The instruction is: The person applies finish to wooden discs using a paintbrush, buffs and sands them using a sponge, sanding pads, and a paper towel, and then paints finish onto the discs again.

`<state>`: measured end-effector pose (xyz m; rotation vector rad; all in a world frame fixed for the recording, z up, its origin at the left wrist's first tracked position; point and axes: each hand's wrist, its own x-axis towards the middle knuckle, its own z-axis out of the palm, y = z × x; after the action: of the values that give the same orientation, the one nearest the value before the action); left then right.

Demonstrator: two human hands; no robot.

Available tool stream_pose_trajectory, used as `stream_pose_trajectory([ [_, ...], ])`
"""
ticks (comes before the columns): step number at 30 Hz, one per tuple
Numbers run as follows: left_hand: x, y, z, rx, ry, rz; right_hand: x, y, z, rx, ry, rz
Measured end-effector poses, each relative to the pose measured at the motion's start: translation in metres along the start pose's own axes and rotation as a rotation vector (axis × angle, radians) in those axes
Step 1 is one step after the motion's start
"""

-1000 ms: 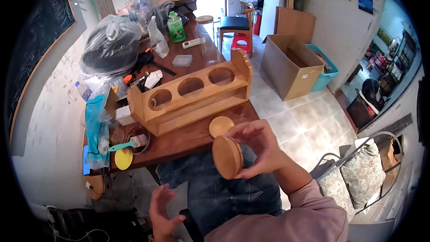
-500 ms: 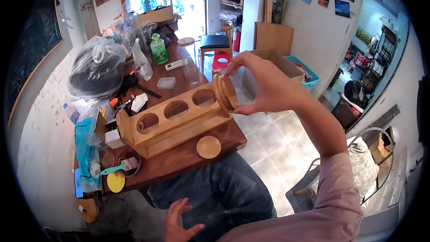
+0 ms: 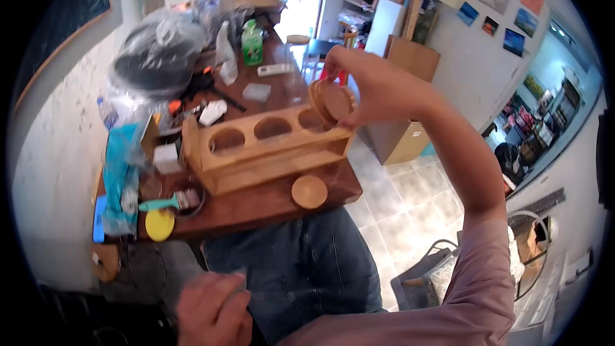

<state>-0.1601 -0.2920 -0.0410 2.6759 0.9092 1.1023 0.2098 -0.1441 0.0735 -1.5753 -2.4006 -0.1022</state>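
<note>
A wooden rack (image 3: 269,163) with three round holes stands on the brown table (image 3: 256,213). Gripped between thumb and fingers of my right hand (image 3: 368,86) is a round wooden lid (image 3: 333,101), tilted over the rack's right-hand hole. Another round wooden lid (image 3: 309,192) lies flat near the table's front edge. My left hand (image 3: 214,311) hangs low in front of my lap, blurred, its fingers curled together; whether anything is in them cannot be made out.
On the table's left are a brush (image 3: 170,202), a yellow disc (image 3: 159,225), a teal packet (image 3: 120,170) and a small white box (image 3: 168,158). Behind the rack stand a bagged dark object (image 3: 157,54) and a green bottle (image 3: 252,43). A cardboard box (image 3: 400,144) is on the floor.
My right hand has carried the lid from above my lap to the rack's right end and tilted it. The left hand's fingers, apart before, have curled in. The view has shifted.
</note>
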Motion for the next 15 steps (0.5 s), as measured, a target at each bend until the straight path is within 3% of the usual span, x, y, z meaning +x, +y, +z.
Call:
stream_pose_trajectory([
  [5,0.041,0.036,-0.052,-0.013,0.095,0.196,-0.001,-0.019,0.014,-0.041,0.019,-0.06],
  [12,0.034,0.07,-0.066,-0.08,0.149,0.045,-0.009,-0.022,0.019,-0.052,0.07,-0.127],
  [13,0.031,0.079,-0.076,-0.132,0.119,-0.036,-0.01,-0.024,0.019,-0.08,0.058,-0.102],
  [15,0.024,0.068,-0.091,-0.125,0.0,0.038,-0.009,-0.019,0.022,0.007,0.086,-0.191],
])
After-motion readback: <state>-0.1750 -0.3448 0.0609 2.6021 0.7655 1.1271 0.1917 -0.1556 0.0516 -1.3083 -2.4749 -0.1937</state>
